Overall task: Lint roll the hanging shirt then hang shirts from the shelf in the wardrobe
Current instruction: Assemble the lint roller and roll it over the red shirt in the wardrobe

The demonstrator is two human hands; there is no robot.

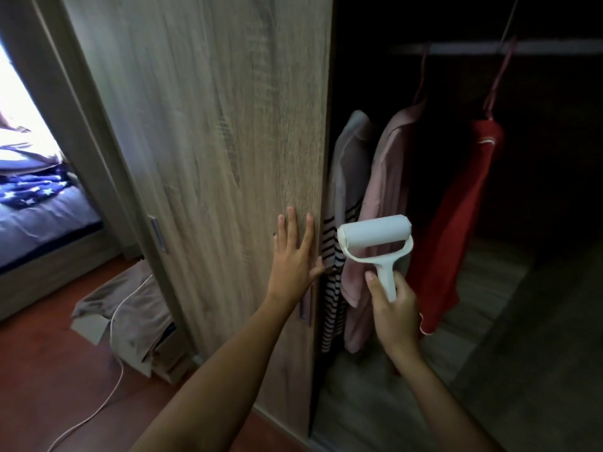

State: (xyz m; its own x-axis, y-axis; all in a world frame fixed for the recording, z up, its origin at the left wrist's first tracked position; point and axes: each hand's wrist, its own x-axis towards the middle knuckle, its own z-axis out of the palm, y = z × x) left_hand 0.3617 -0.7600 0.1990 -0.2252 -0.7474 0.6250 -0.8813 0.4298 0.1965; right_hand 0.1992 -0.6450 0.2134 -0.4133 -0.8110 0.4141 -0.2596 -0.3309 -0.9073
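My right hand (395, 316) grips the handle of a white lint roller (377, 236), held upright in front of the open wardrobe. My left hand (295, 259) lies flat with fingers spread on the edge of the wooden sliding door (202, 132). Inside the dark wardrobe, three garments hang from a rail (489, 48): a grey and striped shirt (339, 197) next to the door edge, a pink shirt (388, 177) behind the roller, and a red shirt (456, 216) to the right. The roller does not touch any shirt.
The wardrobe floor (489, 305) lies below the shirts. To the left a bed (36, 223) with a star-patterned blanket shows through a doorway. A cardboard box under cloth (130, 314) and a white cable (107, 353) lie on the reddish floor beside the door.
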